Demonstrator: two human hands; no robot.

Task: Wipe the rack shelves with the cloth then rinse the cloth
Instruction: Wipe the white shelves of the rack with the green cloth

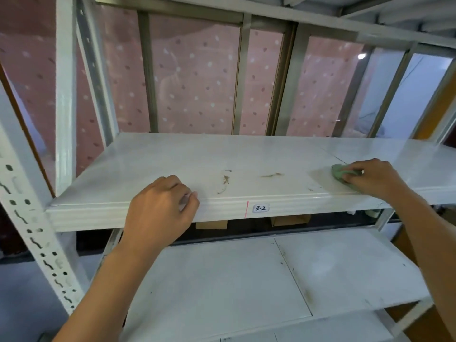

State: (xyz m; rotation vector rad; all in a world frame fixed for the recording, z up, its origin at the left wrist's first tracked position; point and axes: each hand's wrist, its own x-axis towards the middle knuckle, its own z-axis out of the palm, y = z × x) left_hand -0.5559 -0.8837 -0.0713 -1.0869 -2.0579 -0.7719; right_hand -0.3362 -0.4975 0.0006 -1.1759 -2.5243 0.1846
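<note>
A white metal rack shelf (172, 164) labelled "3-2" fills the middle of the view, with brown dirt streaks (225, 180) near its front centre. My right hand (372, 177) presses a small green cloth (339, 172) flat on the shelf's right side, fingers over it. My left hand (160, 208) rests curled on the shelf's front edge, left of the label, holding nothing I can see. A lower white shelf (246, 280) with dark specks lies beneath.
A perforated white upright (37, 230) stands at the left, another upright (65, 95) behind it. An upper shelf (271, 11) hangs overhead. A window with pink dotted curtain (197, 82) backs the rack. Cardboard boxes (290, 220) show under the shelf.
</note>
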